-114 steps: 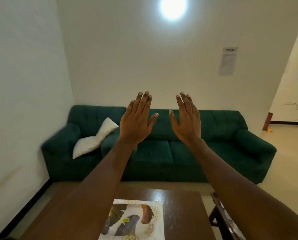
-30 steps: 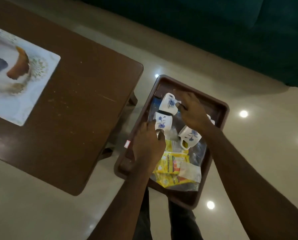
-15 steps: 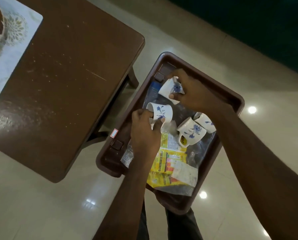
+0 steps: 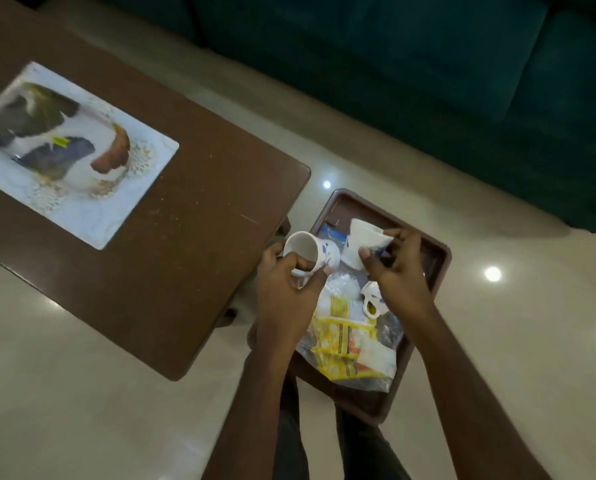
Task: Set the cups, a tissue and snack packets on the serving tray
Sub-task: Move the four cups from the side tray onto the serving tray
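Over the brown crate (image 4: pixel 440 258) both grips are full; the left hand (image 4: pixel 286 296) curls fingers and thumb round the first cup (image 4: pixel 310 252), mouth tipped up and open to view, and the right hand (image 4: pixel 396 271) pinches the second cup (image 4: pixel 365 242) near its edge, just beside the first; one cup per hand looks like a way to carry two in a single trip, and both are clear of the crate, so this reads as the lift-out step; right below the right grip a third cup (image 4: pixel 372 303) lies on its side, and nearer the person than both grips the yellow snack packets (image 4: pixel 341 341) sit in a clear bag (image 4: pixel 386 381) with a white packet (image 4: pixel 376 358), perhaps the tissue, I cannot tell; well to the left of the left grip, and further away, the serving tray (image 4: pixel 116 220) lies flat on the dark wooden table (image 4: pixel 203 237), white with a printed pattern, nothing set on it yet; beyond both grips runs a dark green sofa (image 4: pixel 428 81); the pale glossy floor (image 4: pixel 82 393) mirrors ceiling lights; ceramic over hard tile, so a slip would likely cost a cup
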